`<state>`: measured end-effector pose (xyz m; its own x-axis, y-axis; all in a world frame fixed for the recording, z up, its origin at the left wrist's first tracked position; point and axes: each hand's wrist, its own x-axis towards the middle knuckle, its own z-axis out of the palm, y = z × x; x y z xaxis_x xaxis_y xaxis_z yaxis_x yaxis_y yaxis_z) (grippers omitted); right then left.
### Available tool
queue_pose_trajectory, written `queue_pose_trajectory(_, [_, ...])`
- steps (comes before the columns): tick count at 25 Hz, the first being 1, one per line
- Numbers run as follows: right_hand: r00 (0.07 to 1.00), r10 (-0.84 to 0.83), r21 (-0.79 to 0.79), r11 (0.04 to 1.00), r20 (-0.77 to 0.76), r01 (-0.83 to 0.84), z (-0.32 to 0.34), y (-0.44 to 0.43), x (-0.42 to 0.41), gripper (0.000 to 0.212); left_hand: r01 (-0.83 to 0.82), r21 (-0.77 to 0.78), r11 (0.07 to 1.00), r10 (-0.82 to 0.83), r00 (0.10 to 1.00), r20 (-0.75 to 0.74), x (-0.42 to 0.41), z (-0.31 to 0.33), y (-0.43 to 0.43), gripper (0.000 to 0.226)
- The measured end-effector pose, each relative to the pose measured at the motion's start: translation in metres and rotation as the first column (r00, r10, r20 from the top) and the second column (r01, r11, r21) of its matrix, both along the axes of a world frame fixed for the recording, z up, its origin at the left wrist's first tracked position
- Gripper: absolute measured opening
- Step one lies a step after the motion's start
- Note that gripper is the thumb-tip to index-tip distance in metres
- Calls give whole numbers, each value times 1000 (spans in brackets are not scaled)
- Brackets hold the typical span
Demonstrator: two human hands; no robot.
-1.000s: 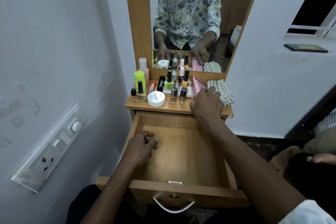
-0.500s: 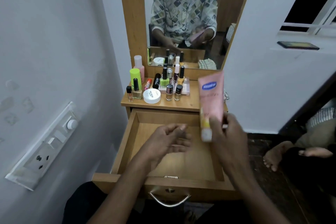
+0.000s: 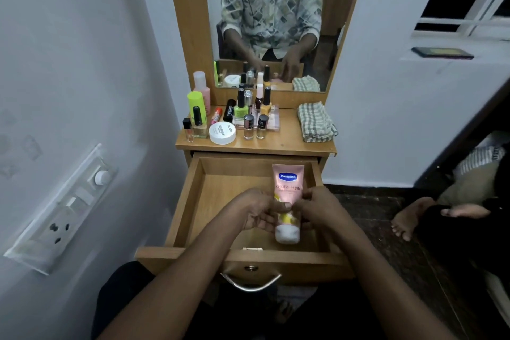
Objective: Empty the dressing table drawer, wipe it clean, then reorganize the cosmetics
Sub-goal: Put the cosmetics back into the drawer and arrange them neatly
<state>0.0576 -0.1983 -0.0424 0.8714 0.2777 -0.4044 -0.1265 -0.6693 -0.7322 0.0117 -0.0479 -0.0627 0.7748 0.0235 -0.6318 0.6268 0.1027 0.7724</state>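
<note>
Both hands grip pink Vaseline lotion tube [image 3: 287,196] over open wooden drawer [image 3: 190,201], right side: left hand [image 3: 255,211] and right hand [image 3: 317,208] pinch tube's middle, white cap nearest camera. Whether tube touches drawer floor, cannot tell.

Risks:
- glossy tube slipping, rolling if released tilted
- laid diagonally, crowds room for bottles on counter [image 3: 287,143]

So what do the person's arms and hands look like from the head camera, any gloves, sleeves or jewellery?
Both hands are bare: no gloves on the left hand or the right hand, and no rings, watch or bands show. The forearms are uncovered right to the bottom of the frame. In the mirror, a patterned pale shirt shows, its sleeves ending above the wrists.
</note>
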Motion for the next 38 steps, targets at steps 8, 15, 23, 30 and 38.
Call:
queue_pose_trajectory(8, [905, 372, -534, 818, 207, -214, 27, 8, 30, 21, 212, 179, 961, -160, 951, -266, 25, -4, -30, 19])
queue_pose_trajectory(15, [900, 367, -522, 829, 235, -202, 20, -6, 37, 19, 125, 449, 885, -152, 988, 26, 19, -22, -48, 30])
queue_pose_trajectory(23, [826, 555, -755, 583, 100, -300, 9, 10, 19, 36, 345, 426, 836, -317, 939, -136, 21, -10, -40, 28])
queue_pose_trajectory(30, [797, 141, 25, 981, 587, -192, 54, 36, 51, 20, -602, 630, 490, 184, 778, 601, 20, 37, 19, 16])
queue_pose_trajectory(38, [729, 137, 42, 974, 671, -222, 49, 97, 90, 48, -684, 634, 361, 165, 716, 679, 59, 58, 56, 47])
